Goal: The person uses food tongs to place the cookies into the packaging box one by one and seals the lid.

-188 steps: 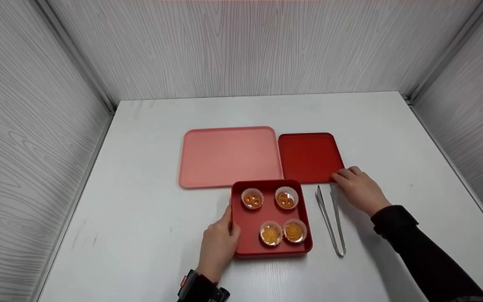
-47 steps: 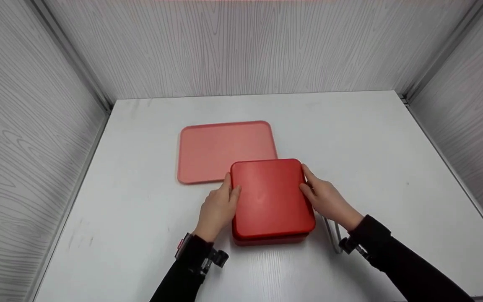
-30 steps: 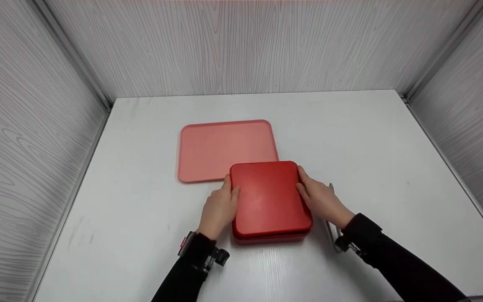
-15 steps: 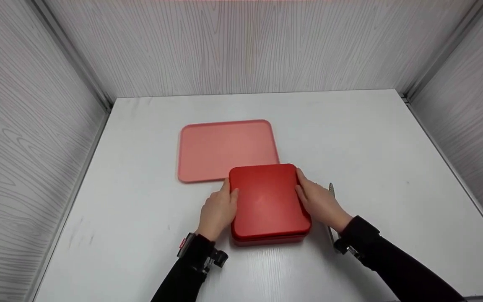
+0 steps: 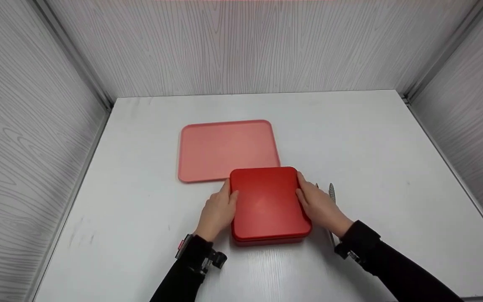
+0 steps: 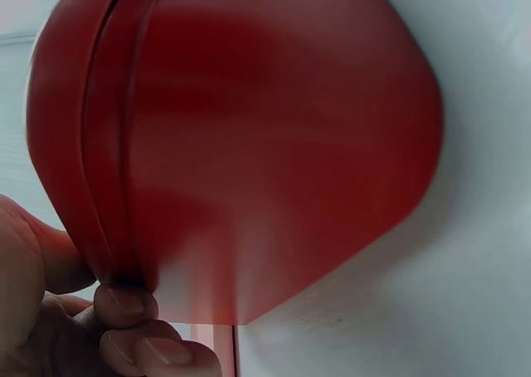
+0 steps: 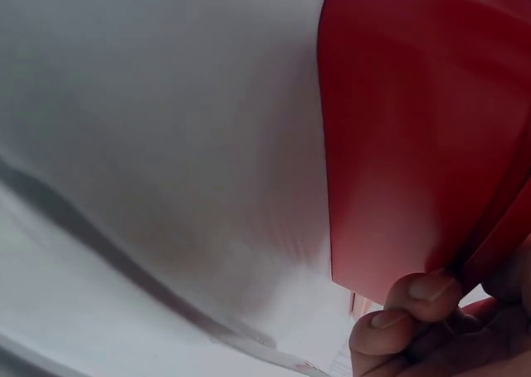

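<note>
A square red lid [image 5: 268, 201] covers the red box [image 5: 268, 242], whose front wall shows as a narrow band below it. Whatever is inside is hidden. My left hand [image 5: 217, 212] grips the lid's left edge, thumb at the top and fingers down the side. On the opposite edge, my right hand [image 5: 319, 206] holds the lid the same way. In the left wrist view, fingertips [image 6: 124, 305] touch the seam between the lid's rim and the box wall [image 6: 274, 144]. Curled fingertips [image 7: 434, 286] also meet that seam in the right wrist view.
Metal tongs [image 5: 332, 193] lie right of the box, partly hidden under the right hand and wrist. A pink tray [image 5: 227, 149] lies behind the box, its near right corner overlapped by the lid. Wood-grain panels [image 5: 241, 50] enclose the white table [image 5: 111, 209].
The lid, earlier lying flat beside the pink tray, now covers the box and its several pastries in paper cups. Over the last second it shifts slightly towards me and the gap at its front narrows.
</note>
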Available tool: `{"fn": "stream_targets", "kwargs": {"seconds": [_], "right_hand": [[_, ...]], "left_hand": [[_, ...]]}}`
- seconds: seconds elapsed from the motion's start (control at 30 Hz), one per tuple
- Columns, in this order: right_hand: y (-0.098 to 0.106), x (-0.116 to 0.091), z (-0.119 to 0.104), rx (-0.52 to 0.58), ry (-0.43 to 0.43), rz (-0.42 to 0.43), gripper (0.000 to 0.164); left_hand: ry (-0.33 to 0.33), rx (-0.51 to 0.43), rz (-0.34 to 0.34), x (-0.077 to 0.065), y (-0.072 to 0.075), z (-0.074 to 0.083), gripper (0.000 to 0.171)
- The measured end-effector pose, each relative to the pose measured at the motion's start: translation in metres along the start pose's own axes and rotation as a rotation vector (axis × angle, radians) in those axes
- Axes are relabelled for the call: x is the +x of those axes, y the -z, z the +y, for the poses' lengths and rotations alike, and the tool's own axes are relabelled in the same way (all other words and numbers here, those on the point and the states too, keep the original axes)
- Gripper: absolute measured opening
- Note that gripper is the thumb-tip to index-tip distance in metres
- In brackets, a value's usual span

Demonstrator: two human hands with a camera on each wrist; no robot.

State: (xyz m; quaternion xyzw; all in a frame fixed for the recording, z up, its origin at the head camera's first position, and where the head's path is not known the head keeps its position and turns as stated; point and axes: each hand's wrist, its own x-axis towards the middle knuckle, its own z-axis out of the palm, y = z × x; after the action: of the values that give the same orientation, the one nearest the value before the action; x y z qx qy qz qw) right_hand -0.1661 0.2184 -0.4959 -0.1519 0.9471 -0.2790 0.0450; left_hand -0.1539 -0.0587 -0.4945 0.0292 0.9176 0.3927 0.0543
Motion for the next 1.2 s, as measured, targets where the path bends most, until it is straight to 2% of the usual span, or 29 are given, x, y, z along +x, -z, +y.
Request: {"fn": "stream_targets", "kwargs": {"seconds": [0.3,0.53,0.73,1.0,1.1,1.2], "right_hand": [[-0.007,-0.005,-0.004,-0.104,0.031,0.088,0.055],[-0.012,-0.006,-0.006,-0.121,0.038,0.137,0.053],[-0.015,-0.007,-0.005,-0.129,0.038,0.146,0.054],[-0.015,-0.009,-0.002,-0.111,0.041,0.154,0.052],[-0.014,-0.009,-0.002,-0.107,0.038,0.142,0.053],[-0.010,-0.010,-0.002,-0.109,0.037,0.132,0.054]], "left_hand": [[0.004,-0.053,-0.051,-0.001,0.002,-0.003,0.058],[-0.019,0.042,-0.033,-0.002,0.002,-0.004,0.058],[-0.045,0.097,-0.018,-0.003,0.002,-0.005,0.056],[-0.068,0.013,-0.044,-0.001,0.002,-0.008,0.043],[-0.051,0.015,-0.042,-0.002,0.001,-0.009,0.052],[-0.033,0.055,-0.028,-0.004,0.001,-0.008,0.060]]}}
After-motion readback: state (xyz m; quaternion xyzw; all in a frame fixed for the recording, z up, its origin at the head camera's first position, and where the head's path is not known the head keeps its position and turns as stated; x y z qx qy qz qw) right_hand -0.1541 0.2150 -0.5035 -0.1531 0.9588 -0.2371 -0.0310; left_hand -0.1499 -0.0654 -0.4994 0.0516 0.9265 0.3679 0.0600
